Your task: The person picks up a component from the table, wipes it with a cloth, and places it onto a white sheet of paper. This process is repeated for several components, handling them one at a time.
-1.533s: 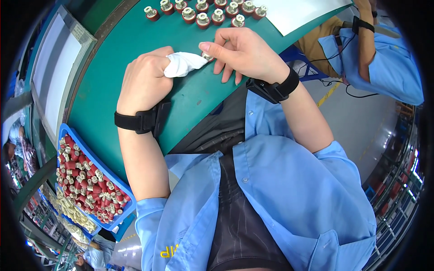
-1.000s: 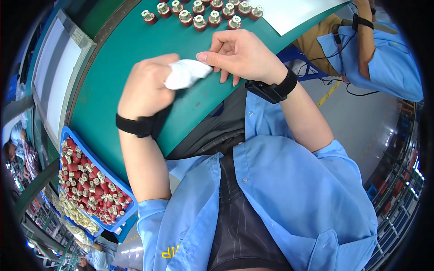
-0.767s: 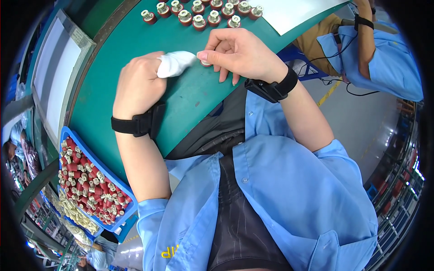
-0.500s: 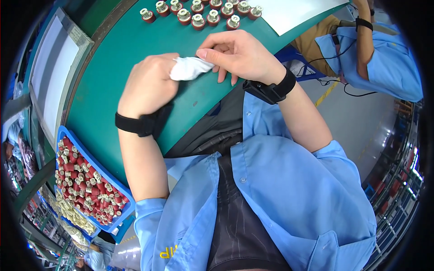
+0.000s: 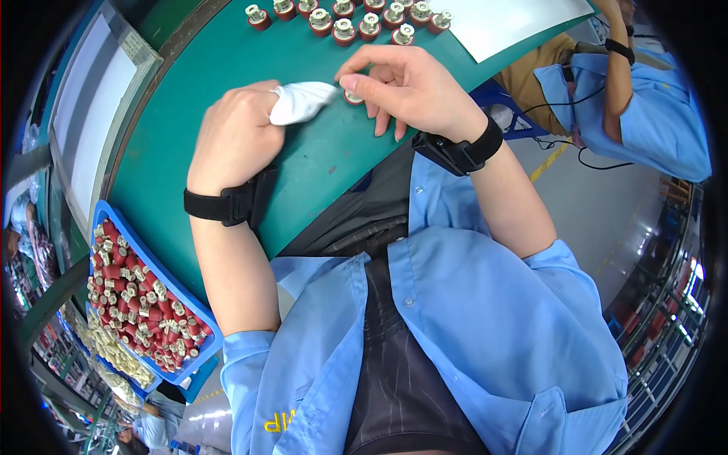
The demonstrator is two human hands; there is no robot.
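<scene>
A white cloth [image 5: 302, 103] is bunched in my left hand [image 5: 236, 138], whose fingers are curled around it. To its right, my right hand [image 5: 413, 87] pinches a small red and silver cylindrical part [image 5: 353, 98] between thumb and fingers, with most of it hidden. A short gap separates the cloth from the part. Beyond my hands, several similar red-based parts with silver tops [image 5: 369, 27] stand upright on the green tabletop [image 5: 178, 129].
A blue bin [image 5: 214, 334] heaped with red and silver parts sits at the left. White paper [image 5: 485, 26] covers the table's far right. A white framed panel [image 5: 91, 98] borders the left edge. Another person in a blue shirt [image 5: 652, 114] is at the right.
My left hand has drawn the cloth slightly left, away from my right hand. The small part in my right fingers now shows.
</scene>
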